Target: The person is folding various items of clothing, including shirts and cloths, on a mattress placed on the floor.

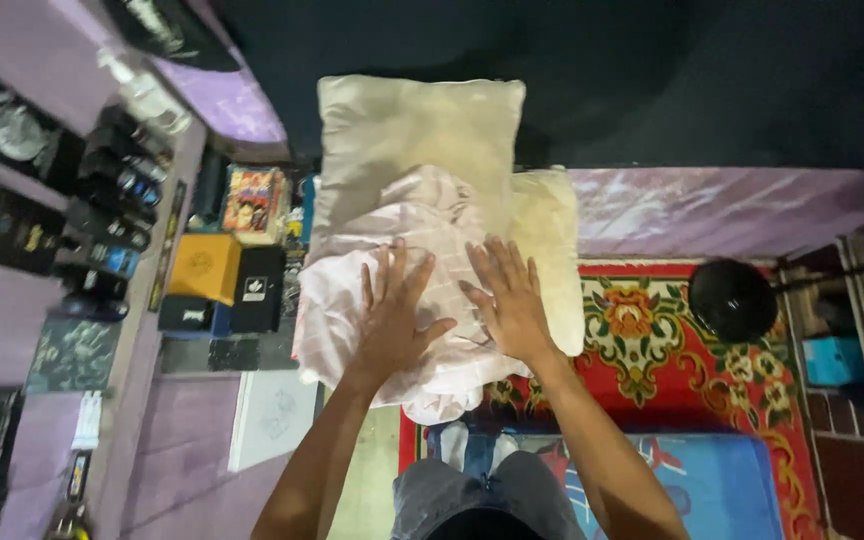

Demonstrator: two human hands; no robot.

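A crumpled pale pink cloth [422,230] lies over a cream pillow [407,125], with a second cream pillow [549,235] at its right side. Both my hands press flat on the cloth. My left hand [392,315] rests on its middle with fingers spread. My right hand [507,300] lies palm down beside it, fingers apart, near the second pillow. Neither hand grips anything.
A red patterned rug [652,330] covers the floor at the right, with a black round object [732,298] on it. A blue mat [712,480] lies near my legs. Boxes [222,285], books and bottles line the left side along purple walls.
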